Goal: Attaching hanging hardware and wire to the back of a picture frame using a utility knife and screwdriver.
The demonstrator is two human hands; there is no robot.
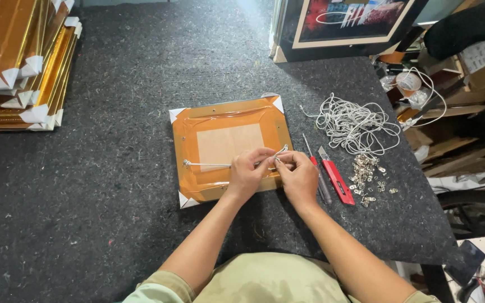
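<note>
A small picture frame (214, 120) lies face down on the dark felt table, its back sealed with orange-brown tape and its corners capped in white. A white cord (206, 164) runs across the back from a metal hanger at the left. My left hand (248, 171) pinches the cord near the frame's right side. My right hand (298, 177) meets it there, its fingers closed on the cord's end by the right hanger.
A screwdriver (311, 159) and a red utility knife (337, 180) lie right of the frame. Beyond them are a tangle of white cord (352, 120) and several small metal hangers (366, 179). Gold frames (23, 62) are stacked far left; a framed picture (343, 25) leans at the back.
</note>
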